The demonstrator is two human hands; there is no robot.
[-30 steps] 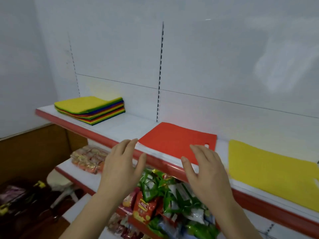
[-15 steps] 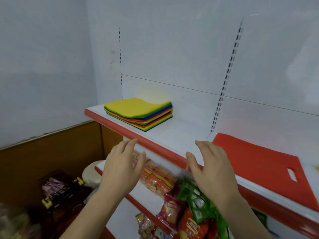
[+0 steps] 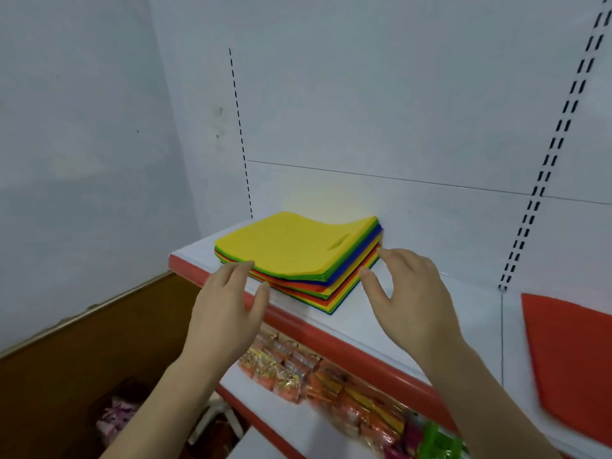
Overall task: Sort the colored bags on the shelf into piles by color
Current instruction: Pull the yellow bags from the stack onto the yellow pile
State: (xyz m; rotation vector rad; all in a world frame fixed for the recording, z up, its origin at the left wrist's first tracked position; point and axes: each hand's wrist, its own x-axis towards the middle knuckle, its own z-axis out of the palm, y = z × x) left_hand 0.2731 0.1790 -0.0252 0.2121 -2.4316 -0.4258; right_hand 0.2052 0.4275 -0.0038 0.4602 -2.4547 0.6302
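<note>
A person's 2 bare hands now flank the mixed stack of colored bags [image 3: 298, 263] at the far left end of the white shelf [image 3: 414, 293], having swung left from the red bag [image 3: 569, 352] they hovered near 1 second ago. The left hand [image 3: 225, 313], fingers spread and relaxed, reaches the stack's near-left corner; whether it touches is unclear. The right hand [image 3: 407, 299], also spread and holding nothing, sits just beside the stack's right edge. A yellow bag [image 3: 284, 245] lies on top, likely next to be lifted. Snack packets [image 3: 298, 372] fill the lower shelf.
</note>
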